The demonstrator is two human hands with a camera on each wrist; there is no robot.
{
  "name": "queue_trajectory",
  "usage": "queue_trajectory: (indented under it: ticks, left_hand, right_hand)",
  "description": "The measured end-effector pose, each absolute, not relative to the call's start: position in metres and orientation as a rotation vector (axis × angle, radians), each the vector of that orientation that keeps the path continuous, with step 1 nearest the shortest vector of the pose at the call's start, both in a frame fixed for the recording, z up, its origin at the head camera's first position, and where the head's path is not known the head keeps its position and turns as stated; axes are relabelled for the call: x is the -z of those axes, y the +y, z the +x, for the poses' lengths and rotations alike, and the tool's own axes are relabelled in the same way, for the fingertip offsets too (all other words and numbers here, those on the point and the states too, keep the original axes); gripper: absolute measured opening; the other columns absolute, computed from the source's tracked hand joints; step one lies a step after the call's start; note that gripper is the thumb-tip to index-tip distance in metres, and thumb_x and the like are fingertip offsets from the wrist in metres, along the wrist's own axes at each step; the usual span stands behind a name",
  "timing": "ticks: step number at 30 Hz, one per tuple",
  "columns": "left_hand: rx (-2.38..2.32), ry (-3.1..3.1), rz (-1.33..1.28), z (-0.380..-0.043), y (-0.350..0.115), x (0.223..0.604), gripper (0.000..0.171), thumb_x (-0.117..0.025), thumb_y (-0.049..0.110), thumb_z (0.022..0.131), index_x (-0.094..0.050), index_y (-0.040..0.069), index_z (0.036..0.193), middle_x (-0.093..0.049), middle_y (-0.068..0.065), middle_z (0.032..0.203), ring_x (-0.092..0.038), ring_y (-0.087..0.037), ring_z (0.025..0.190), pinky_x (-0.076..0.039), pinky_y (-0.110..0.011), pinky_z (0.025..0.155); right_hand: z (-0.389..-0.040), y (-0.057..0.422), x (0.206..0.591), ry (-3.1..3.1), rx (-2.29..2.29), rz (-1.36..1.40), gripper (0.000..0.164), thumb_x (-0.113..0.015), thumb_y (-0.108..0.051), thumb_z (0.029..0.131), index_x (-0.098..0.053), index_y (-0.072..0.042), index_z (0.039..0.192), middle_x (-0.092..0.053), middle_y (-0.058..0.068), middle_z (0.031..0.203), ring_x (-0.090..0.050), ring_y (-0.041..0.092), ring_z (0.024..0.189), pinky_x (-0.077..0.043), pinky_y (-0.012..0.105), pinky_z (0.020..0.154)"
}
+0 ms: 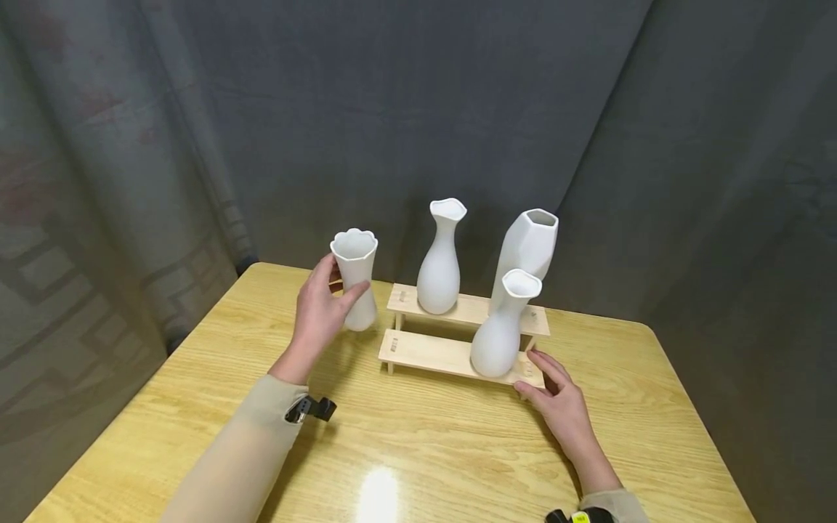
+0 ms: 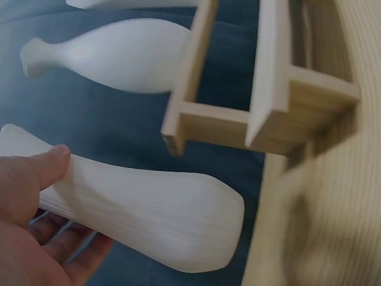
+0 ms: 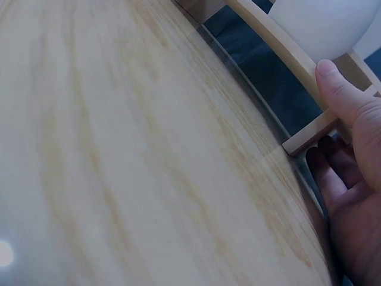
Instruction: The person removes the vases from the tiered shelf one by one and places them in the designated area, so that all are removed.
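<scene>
My left hand (image 1: 322,305) holds a white vase (image 1: 360,298) with a scalloped rim, left of the wooden stand. In the left wrist view the thumb lies along the vase's upper part, fingers round the other side. My right hand (image 1: 561,398) grips the right end of a two-step wooden stand (image 1: 428,352), thumb at the front edge of the lower step, as the right wrist view shows. On that step, near this hand, stands a white round-bellied vase (image 1: 495,345). A slim-necked white vase (image 1: 439,280) and a faceted white vase (image 1: 528,247) stand on the upper step.
The stand sits on a yellow wood-grain table (image 1: 405,443) toward its back edge. Dark grey curtains (image 1: 392,109) hang close behind the table and along its sides. A dark wrist device (image 1: 310,409) is strapped to the left sleeve.
</scene>
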State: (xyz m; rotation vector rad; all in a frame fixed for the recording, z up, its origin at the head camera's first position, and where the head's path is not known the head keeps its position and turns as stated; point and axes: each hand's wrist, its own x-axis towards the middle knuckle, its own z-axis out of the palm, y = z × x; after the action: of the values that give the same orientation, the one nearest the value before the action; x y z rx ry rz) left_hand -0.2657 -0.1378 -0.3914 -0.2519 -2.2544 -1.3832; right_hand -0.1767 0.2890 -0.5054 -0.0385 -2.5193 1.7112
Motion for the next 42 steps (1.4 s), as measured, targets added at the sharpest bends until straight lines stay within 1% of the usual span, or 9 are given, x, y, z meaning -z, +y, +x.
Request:
queue_trajectory:
  ticks: [8,16,26,33,42]
  left_hand:
    - [1.432,-2.270,-0.269,-0.292,-0.141,0.410,0.061,-0.084,0.008,0.100,-0.054,0.001,0.153,-0.063,-0.021,0.146,-0.067,-0.041,0.129,-0.057,-0.056,0.107]
    - [1.456,-2.281,-0.253,-0.307,-0.140,0.425,0.063,-0.082,0.010,0.102,-0.052,0.001,0.156,-0.061,-0.023,0.149,-0.065,-0.043,0.131,-0.055,-0.060,0.109]
    - [1.440,-2.309,-0.234,-0.316,-0.137,0.435,0.065,-0.082,0.012,0.102,-0.051,0.001,0.157,-0.061,-0.023,0.148,-0.065,-0.042,0.130,-0.056,-0.055,0.109]
    - [1.435,-2.334,-0.234,-0.319,-0.135,0.440,0.064,-0.082,0.013,0.102,-0.051,0.001,0.157,-0.061,-0.023,0.148,-0.065,-0.041,0.131,-0.056,-0.052,0.109]
    - [1.434,-2.341,-0.254,-0.323,-0.137,0.440,0.065,-0.078,0.015,0.105,-0.047,0.003,0.161,-0.058,-0.023,0.152,-0.062,-0.043,0.136,-0.054,-0.056,0.111]
  right_hand:
    - [-0.179,0.288,0.507,-2.507,-1.731,-0.046,0.076,-0.087,-0.028,0.099,-0.053,-0.011,0.165,-0.034,0.013,0.176,-0.028,0.035,0.164,-0.043,0.002,0.098]
    - [-0.178,0.289,0.508,-2.517,-1.727,-0.051,0.077,-0.087,-0.029,0.099,-0.052,-0.011,0.165,-0.033,0.012,0.177,-0.027,0.035,0.165,-0.043,0.002,0.098]
    - [-0.176,0.288,0.508,-2.532,-1.716,-0.065,0.077,-0.086,-0.032,0.100,-0.052,-0.012,0.166,-0.033,0.012,0.177,-0.027,0.037,0.165,-0.043,0.002,0.096]
    - [-0.175,0.287,0.508,-2.519,-1.733,-0.059,0.077,-0.086,-0.030,0.100,-0.052,-0.011,0.166,-0.033,0.012,0.177,-0.026,0.037,0.165,-0.044,0.003,0.096]
    - [-0.177,0.288,0.506,-2.501,-1.742,-0.054,0.076,-0.087,-0.027,0.099,-0.053,-0.011,0.165,-0.034,0.013,0.176,-0.027,0.035,0.165,-0.047,0.005,0.097]
